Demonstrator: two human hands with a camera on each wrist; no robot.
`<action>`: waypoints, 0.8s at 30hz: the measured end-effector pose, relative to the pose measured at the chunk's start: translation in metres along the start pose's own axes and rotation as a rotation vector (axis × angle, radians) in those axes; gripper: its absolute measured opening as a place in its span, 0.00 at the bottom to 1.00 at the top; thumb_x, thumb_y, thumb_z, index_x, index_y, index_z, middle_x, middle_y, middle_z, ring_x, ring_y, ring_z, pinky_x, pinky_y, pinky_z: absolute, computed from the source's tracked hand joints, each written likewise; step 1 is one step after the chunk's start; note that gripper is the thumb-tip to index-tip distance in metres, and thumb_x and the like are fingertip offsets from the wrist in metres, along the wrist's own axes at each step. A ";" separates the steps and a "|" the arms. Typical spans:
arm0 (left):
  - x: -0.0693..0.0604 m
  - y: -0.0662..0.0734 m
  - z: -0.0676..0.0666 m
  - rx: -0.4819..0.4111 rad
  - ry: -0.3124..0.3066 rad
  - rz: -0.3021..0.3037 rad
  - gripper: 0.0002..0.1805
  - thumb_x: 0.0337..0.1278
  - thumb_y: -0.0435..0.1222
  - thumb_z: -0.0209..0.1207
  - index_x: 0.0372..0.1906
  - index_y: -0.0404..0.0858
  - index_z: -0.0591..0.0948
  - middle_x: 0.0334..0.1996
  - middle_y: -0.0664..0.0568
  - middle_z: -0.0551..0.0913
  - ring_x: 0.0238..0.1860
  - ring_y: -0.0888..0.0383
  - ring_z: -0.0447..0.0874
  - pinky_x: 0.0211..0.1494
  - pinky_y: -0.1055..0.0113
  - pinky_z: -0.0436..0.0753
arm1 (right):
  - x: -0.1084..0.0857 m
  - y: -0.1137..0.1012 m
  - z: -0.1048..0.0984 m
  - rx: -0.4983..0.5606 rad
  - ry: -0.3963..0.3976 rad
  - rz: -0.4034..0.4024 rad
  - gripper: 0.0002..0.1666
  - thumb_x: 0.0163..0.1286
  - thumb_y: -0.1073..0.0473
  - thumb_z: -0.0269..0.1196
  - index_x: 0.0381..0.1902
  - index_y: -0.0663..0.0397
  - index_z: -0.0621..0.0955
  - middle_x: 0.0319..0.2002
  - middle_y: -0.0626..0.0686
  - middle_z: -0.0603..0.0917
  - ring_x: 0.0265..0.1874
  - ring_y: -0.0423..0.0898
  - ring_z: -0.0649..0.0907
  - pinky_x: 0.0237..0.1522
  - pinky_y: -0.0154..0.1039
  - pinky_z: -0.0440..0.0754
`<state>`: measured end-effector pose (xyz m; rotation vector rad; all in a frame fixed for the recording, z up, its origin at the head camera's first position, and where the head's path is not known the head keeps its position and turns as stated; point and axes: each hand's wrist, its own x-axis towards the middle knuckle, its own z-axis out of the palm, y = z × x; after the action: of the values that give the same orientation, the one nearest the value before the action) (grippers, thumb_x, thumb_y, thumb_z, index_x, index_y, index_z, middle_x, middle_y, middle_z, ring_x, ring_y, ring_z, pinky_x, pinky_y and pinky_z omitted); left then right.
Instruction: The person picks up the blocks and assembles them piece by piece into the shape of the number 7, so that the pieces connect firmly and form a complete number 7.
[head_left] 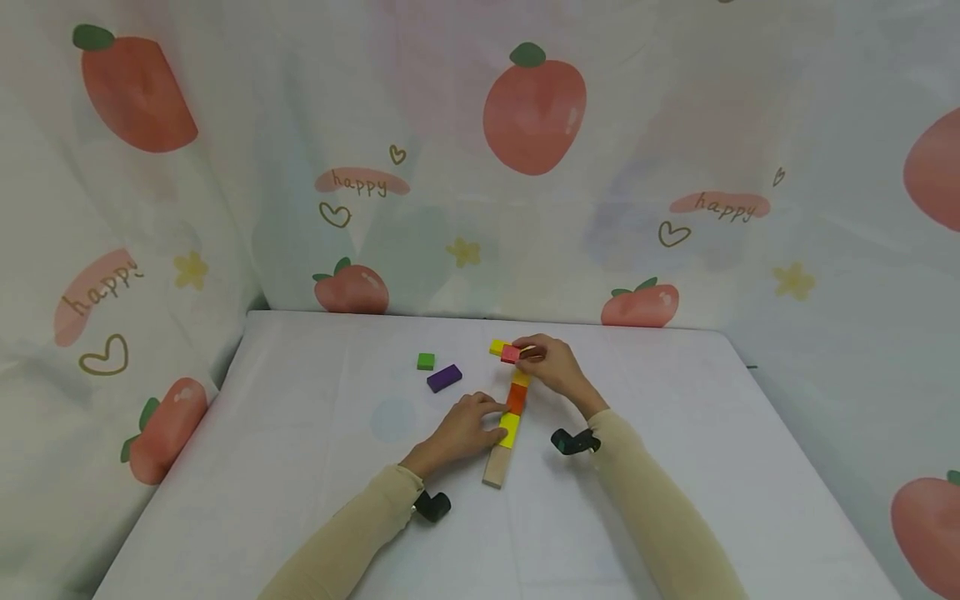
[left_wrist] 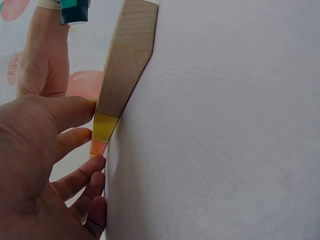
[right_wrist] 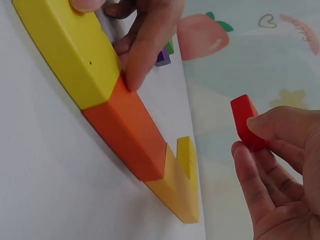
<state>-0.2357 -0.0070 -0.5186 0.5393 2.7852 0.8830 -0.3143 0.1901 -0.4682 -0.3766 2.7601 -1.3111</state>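
My right hand (head_left: 553,367) pinches a small red block (right_wrist: 248,122) between thumb and fingers, raised above the far end of a row of blocks. The row has a plain wood block (head_left: 497,467) nearest me, then a bright yellow block (head_left: 509,429), an orange block (right_wrist: 131,134) and a yellow-orange block (right_wrist: 174,191), set end to end. My left hand (head_left: 462,427) is at the row's left side. Its thumb rests on the bright yellow block and its index fingertip touches the orange one; the other fingers lie beside the row in the left wrist view.
Another yellow block (right_wrist: 186,157) stands past the row's far end. To the left of it lie a purple block (head_left: 445,378) and a green block (head_left: 426,362) on the white tabletop (head_left: 300,450). A fruit-print curtain (head_left: 450,108) hangs behind the table and along its sides.
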 end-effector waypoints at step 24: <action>0.000 -0.003 0.002 -0.017 0.002 0.011 0.24 0.61 0.48 0.63 0.63 0.56 0.78 0.58 0.56 0.76 0.60 0.55 0.72 0.64 0.57 0.74 | 0.019 0.028 -0.027 -0.003 0.048 0.113 0.24 0.69 0.61 0.62 0.63 0.51 0.77 0.62 0.58 0.77 0.59 0.57 0.78 0.60 0.51 0.80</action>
<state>-0.2357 -0.0083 -0.5215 0.5513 2.7761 0.9094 -0.3426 0.2223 -0.4715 -0.1890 2.7771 -1.3060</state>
